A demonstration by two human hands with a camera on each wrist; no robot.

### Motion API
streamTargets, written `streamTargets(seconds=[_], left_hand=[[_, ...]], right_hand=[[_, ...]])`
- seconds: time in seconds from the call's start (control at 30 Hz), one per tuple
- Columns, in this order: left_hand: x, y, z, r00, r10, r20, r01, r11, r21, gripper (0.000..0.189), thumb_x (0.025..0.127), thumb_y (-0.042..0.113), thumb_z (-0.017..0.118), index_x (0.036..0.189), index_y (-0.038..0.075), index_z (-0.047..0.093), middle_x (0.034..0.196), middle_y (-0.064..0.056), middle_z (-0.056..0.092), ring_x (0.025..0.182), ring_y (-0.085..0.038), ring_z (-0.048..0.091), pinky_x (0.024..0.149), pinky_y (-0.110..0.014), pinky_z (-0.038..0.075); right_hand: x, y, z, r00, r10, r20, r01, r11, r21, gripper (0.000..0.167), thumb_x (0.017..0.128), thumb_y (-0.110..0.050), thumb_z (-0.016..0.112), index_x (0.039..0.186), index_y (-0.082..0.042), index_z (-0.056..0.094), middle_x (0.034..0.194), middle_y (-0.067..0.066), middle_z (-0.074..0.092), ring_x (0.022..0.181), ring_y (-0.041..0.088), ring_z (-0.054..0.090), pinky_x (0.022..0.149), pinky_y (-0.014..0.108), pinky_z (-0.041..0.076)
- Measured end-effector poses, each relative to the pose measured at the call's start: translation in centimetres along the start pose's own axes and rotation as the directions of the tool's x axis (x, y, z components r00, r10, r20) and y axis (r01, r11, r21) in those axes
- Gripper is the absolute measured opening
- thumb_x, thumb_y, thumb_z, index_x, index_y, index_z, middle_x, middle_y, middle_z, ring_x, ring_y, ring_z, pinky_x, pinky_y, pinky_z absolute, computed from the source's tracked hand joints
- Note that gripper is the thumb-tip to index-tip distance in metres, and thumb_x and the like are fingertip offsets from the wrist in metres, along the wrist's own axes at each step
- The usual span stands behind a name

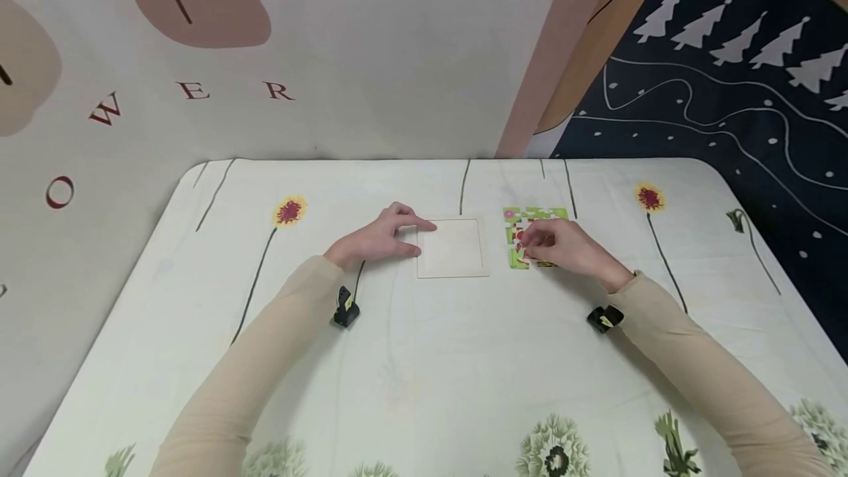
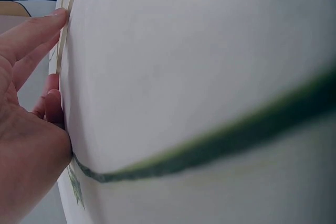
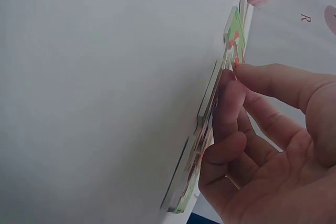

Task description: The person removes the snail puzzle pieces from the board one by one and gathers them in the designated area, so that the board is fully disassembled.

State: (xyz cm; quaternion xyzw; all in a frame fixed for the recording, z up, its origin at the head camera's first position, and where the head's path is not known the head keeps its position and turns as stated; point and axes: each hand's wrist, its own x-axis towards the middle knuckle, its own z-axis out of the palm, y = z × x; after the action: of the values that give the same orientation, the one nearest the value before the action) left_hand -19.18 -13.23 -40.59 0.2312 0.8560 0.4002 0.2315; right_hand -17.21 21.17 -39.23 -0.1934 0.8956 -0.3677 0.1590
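My left hand rests at the left side of a pale puzzle tray, touching its edge and upper left corner with thumb and finger. In the left wrist view two of its fingertips lie against the thin tray edge. At the right, my right hand is over a group of green and red puzzle pieces. The right wrist view shows a puzzle piece pinched between thumb and fingers, tilted up off the cloth. Other pieces lie flat beneath the curled fingers, which partly hide them.
A white cloth with printed flowers covers the table. Behind it rises a pale patterned wall hanging, with a dark section at the right. Small black devices sit at both wrists.
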Motion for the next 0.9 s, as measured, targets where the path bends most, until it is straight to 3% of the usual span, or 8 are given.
streamTargets(seconds=[0.43, 0.9], left_hand=[[-0.1, 0.1, 0.0, 1.0, 0.014, 0.008, -0.014, 1.0, -0.017, 0.047, 0.086, 0.011, 0.07, 0.133, 0.013, 0.06, 0.135, -0.013, 0.031, 0.125, -0.027, 0.027, 0.101, -0.043, 0.029], [-0.6, 0.7, -0.6, 1.0, 0.004, 0.013, -0.004, 1.0, 0.003, 0.046, 0.087, 0.006, 0.067, 0.133, 0.007, 0.059, 0.132, -0.017, 0.034, 0.122, -0.029, 0.034, 0.101, -0.044, 0.031]], right_hand=[[-0.1, 0.0, -0.4, 1.0, 0.005, 0.011, -0.005, 1.0, -0.015, 0.008, 0.088, -0.001, 0.065, 0.095, -0.003, 0.069, 0.086, 0.004, 0.066, 0.075, 0.019, 0.057, 0.067, 0.033, 0.046], [-1.1, 0.1, -1.9, 0.999, 0.008, -0.035, -0.01, 0.999, -0.05, 0.014, 0.093, -0.008, 0.062, 0.103, -0.001, 0.069, 0.096, 0.009, 0.065, 0.085, 0.024, 0.058, 0.072, 0.037, 0.046]])
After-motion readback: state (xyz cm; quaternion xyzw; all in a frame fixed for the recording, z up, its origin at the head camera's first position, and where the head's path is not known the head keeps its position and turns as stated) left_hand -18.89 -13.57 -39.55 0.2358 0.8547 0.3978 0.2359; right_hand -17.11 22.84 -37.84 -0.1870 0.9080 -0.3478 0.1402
